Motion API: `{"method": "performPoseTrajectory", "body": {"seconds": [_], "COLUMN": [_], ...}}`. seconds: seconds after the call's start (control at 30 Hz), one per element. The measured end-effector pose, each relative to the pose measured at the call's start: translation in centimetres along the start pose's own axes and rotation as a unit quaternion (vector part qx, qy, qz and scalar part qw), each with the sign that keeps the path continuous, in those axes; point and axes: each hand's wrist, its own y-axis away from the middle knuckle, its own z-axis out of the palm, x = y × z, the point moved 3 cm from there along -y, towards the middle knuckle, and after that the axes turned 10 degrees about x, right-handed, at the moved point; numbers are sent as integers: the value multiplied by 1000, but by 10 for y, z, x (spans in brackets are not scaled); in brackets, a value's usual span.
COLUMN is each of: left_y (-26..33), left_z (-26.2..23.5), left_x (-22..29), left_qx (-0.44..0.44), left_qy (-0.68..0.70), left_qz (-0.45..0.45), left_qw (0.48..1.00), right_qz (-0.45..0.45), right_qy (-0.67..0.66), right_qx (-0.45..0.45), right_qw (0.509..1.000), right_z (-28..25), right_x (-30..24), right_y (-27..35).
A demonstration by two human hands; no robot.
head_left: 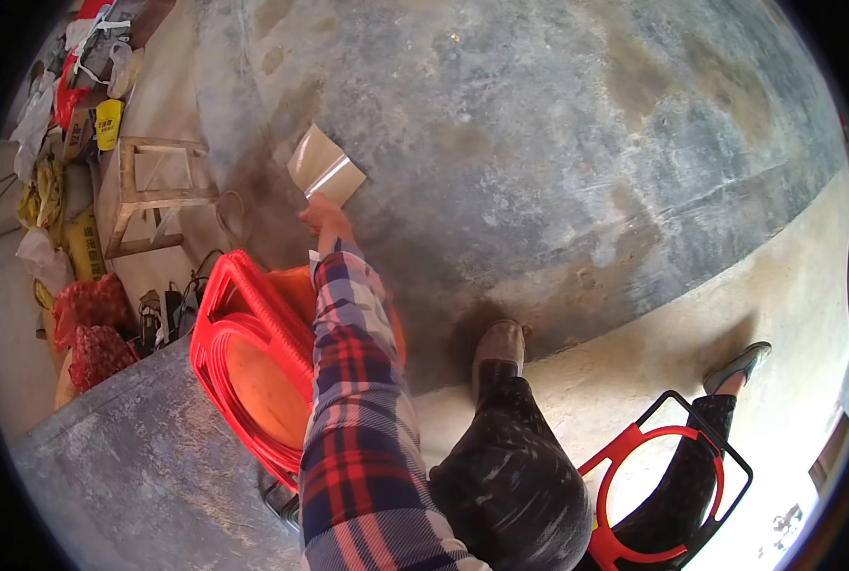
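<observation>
My left arm, in a plaid sleeve, reaches forward over the floor. My left hand (324, 220) is closed at the near edge of a tan, cardboard-like sheet (331, 164) with a shiny strip across it. Beneath and left of that forearm stands a stack of red plastic ring frames (243, 347), with an orange surface showing through the openings. By my legs at the lower right is one red ring frame (607, 495) with a black bent bar. My right hand is out of the picture, so whether it touches this frame cannot be seen.
A wooden stool (163, 198) stands on the left. Beyond it lie plastic bags, a yellow cup-shaped container (108, 124) and red mesh sacks (96, 324) along the wall. My shoes (498, 347) rest on the concrete floor (500, 181), my legs spread apart.
</observation>
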Motion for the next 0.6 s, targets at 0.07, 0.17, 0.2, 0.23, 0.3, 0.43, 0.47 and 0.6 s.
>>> {"method": "performPoseTrajectory", "body": {"seconds": [0.07,0.17,0.2,0.23,0.3,0.43,0.47,0.6], "left_y": [-15,-21,-19,-11,29,36,35,16], "left_z": [-12,-32,-38,-45,-40,-60,-59,-28], "left_x": [-1,-7,-4,-2,30,29,27,16], "left_qx": [82,121,74,70,-20,-54,-40,-33], "left_qy": [119,86,-66,-68,-191,-234,-186,-109], "left_qz": [-135,-160,-52,-54,29,95,62,41], "left_qw": [980,976,994,994,981,966,980,993], "right_qz": [-6,-46,-11,23,-11,-17,-16,-31], "right_qy": [16,25,11,-2,4,-4,-4,30], "right_qx": [-5,-55,-52,-45,-22,-61,-62,-37], "right_qw": [1000,997,999,999,1000,998,998,998], "right_z": [5,9,9,8,2,7,9,4], "right_x": [-3,-4,-2,-1,-9,-8,-8,-7], "right_y": [-2,-13,-16,-15,6,0,1,-3]}}
